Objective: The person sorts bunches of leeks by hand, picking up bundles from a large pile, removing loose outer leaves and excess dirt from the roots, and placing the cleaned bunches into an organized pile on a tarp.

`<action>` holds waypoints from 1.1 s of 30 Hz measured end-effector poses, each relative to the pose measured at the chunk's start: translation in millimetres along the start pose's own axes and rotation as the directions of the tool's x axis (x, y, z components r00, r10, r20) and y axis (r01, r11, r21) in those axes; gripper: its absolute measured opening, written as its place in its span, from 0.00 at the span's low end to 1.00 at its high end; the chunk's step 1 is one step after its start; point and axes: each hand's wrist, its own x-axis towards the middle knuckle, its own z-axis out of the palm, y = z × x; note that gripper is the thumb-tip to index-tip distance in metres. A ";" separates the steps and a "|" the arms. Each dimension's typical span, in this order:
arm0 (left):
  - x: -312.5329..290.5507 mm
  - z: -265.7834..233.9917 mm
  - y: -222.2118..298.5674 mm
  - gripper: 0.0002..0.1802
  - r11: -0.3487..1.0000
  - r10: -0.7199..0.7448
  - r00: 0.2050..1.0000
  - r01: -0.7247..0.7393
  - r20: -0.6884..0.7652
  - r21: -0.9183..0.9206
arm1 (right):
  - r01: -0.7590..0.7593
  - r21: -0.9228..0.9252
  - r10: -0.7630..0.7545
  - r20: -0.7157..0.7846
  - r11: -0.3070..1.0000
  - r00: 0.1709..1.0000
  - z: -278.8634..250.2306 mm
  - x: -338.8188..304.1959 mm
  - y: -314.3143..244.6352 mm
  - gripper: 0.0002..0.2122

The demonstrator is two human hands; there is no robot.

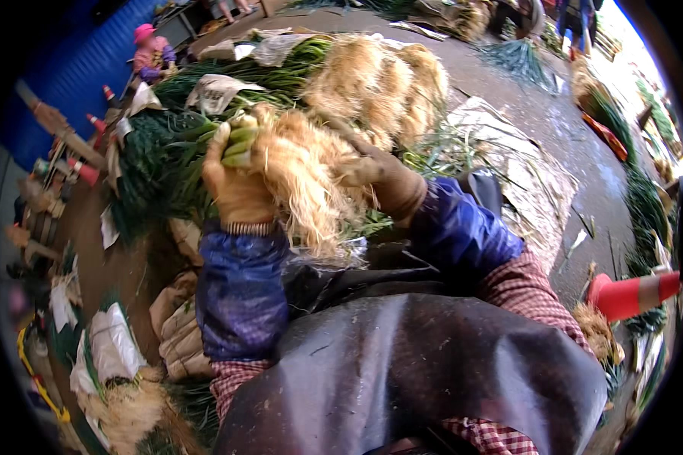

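Note:
A bunch of green onions (pixel 241 145) with long, pale, stringy roots (pixel 302 171) is held up in front of me. My left hand (pixel 239 186), in a tan glove, is closed around its green stems, with the thumb upright along them. On the right side of the roots, my gloved right hand (pixel 383 173) has its fingers bent round the strands, slightly blurred. The roots hang down between both hands. Just beyond lies a large pile of green onions, its root ends (pixel 372 87) in a tan mass and its green leaves (pixel 159 159) to the left.
A pale sheet (pixel 520 163) with loose leaves covers the ground at right. An orange cone (pixel 631 294) lies near the right edge. Wrapped bundles (pixel 115 349) sit at lower left. A person in a pink hat (pixel 150 57) is at far left, near the blue wall (pixel 76 68).

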 end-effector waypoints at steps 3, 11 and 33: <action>11.3 2.1 15.7 0.14 0.678 0.411 0.912 -0.308 0.004 0.668 | -0.150 0.367 0.159 0.006 0.918 0.987 7.0 -13.5 16.3 0.32; -2.0 -0.8 33.6 0.15 0.430 0.682 0.721 -0.260 -0.122 0.864 | -0.480 0.519 0.434 0.218 0.708 0.874 20.5 -20.7 -11.4 0.10; -77.1 88.9 -84.7 0.31 0.241 0.400 0.818 0.341 -0.414 0.908 | -0.443 0.422 0.193 0.514 0.791 0.836 43.1 -18.1 11.3 0.50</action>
